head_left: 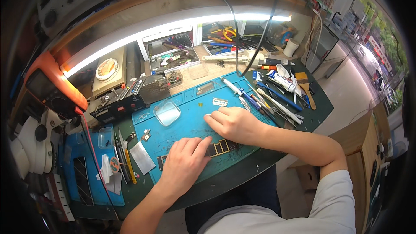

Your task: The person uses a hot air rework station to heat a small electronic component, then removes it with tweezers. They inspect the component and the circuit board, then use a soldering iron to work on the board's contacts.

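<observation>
My left hand (187, 159) lies across a long dark circuit board (222, 147) with gold-edged outlines. Its fingers are bent and press on the board, which shows on both sides of the hand. My right hand (237, 124) is closed just above the board's far side. Its thumb and fingertips come together, and what they pinch is too small to make out. Both hands are over a blue work mat (182, 132). A shallow clear dish (167, 112) sits on the mat beyond my left hand, and a small gold piece (200, 104) lies near it.
To the right lie a syringe (232, 86), several tweezers and pens, and a wooden brush (305, 87). An orange multimeter (56, 89) stands left, its red lead hanging down. A dark phone panel (83, 180) rests on another blue mat. Black cables (234, 21) arch overhead.
</observation>
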### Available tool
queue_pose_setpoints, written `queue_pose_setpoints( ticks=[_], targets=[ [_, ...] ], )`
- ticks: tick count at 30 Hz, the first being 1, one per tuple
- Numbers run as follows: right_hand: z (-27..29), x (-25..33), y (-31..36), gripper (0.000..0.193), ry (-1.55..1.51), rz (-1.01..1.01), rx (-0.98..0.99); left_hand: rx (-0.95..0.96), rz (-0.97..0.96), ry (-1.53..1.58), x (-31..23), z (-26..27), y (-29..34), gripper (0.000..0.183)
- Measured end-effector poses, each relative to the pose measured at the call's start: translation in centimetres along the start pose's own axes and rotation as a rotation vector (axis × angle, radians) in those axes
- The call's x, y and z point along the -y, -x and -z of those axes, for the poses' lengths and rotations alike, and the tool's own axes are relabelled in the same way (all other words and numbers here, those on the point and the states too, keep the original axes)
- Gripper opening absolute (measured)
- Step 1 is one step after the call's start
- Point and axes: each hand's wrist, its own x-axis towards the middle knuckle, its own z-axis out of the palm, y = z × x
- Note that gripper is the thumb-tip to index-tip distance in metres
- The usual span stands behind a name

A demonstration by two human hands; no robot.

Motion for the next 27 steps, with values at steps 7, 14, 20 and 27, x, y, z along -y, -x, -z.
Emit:
queue_pose_setpoints(
  ticks=[7,14,20,27],
  targets=[
    [2.2,-0.8,0.6,0.024,-0.613,-0.568,-0.155,0.004,-0.004,0.017,0.2,0.3,-0.4,0.058],
    [3.4,-0.8,5.4,0.02,-1.405,-1.02,-0.119,0.027,-0.032,0.028,0.2,0.7,-0.9,0.056],
    [3.8,1.6,9.5,0.016,-1.292,-0.997,-0.052,0.089,-0.099,0.064,1.3,1.1,-1.6,0.053],
    [4.6,1.7,11.6,0.019,-1.366,-0.958,-0.127,0.189,-0.178,-0.196,-0.4,2.1,-2.0,0.046]
  ],
)
